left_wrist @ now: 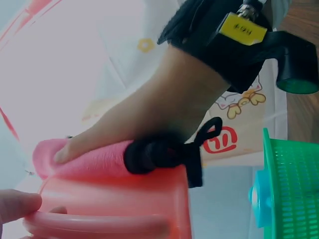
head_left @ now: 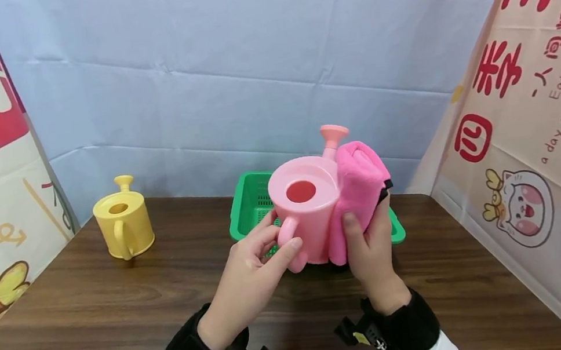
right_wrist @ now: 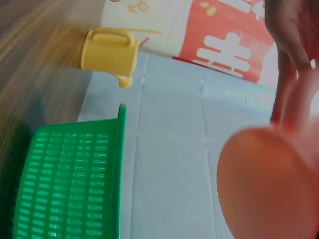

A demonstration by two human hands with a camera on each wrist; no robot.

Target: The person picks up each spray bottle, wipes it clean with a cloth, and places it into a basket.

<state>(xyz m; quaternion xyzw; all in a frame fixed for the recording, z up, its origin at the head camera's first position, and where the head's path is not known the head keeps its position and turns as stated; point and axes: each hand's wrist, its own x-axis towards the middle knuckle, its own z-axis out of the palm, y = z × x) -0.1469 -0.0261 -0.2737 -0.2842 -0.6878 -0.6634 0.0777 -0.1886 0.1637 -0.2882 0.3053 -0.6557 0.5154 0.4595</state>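
A pink watering can [head_left: 311, 209] is held up in front of the green basket [head_left: 250, 205], its spout pointing to the back. With bent fingers and thumb, my left hand [head_left: 260, 262] grips the can's handle. My right hand [head_left: 370, 245] holds a rolled pink cloth [head_left: 360, 180] with a black strap against the can's right side. In the left wrist view the cloth [left_wrist: 99, 159] lies along the can [left_wrist: 114, 199], and its black strap [left_wrist: 164, 154] ends in a loop. Part of the can looms blurred and close in the right wrist view.
A yellow watering can [head_left: 124, 226] stands on the wooden table [head_left: 82, 316] at the left. In the left wrist view, a blue object [left_wrist: 260, 198] shows at the basket's rim. A pale blue cloth [head_left: 225, 71] hangs behind, with printed cloths on both sides.
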